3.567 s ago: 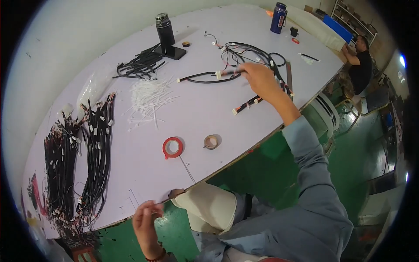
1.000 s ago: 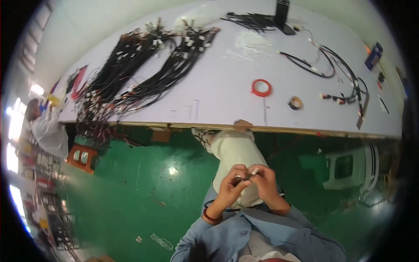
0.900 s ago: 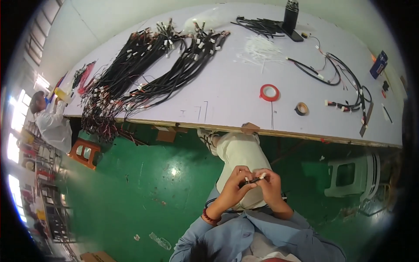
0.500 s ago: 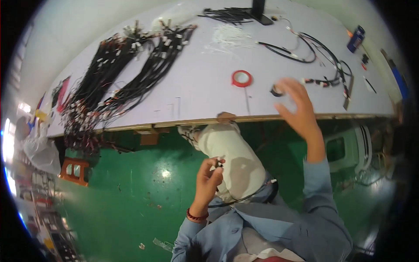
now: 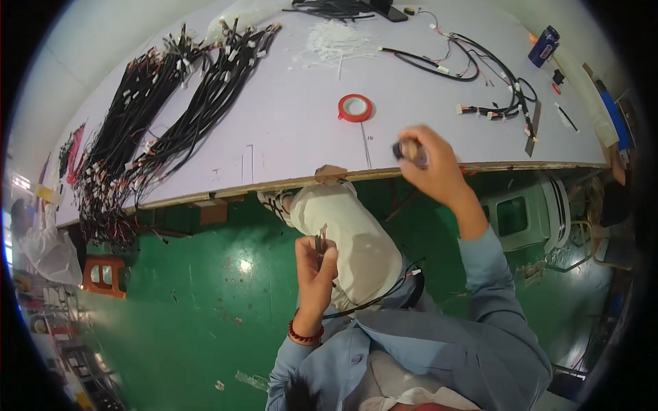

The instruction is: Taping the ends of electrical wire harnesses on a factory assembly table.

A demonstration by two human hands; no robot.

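Note:
My left hand [image 5: 317,277] is above my lap, its thumb and fingers pinched on the end of a black cable [image 5: 363,306]. Thin wire ends stick up past the fingertips, and the rest of the cable runs across my lap to a small white connector [image 5: 415,272]. Over the table's front edge, my right hand [image 5: 439,168] has its fingers closed around a roll of black tape [image 5: 399,151], slightly blurred. On the table to its left lies a roll of red tape [image 5: 355,118].
Thick bundles of black cables [image 5: 130,103] with white connectors cover the table's left side. White cable ties [image 5: 336,42] are heaped at the back. A looped wire harness [image 5: 507,73] and a blue can [image 5: 544,46] are on the right. An orange stool [image 5: 104,275] stands on the green floor.
My right hand has closed on the black tape roll and lifted it off the table, moving slightly left. My left hand still pinches the cable end. The whole view has shifted a little.

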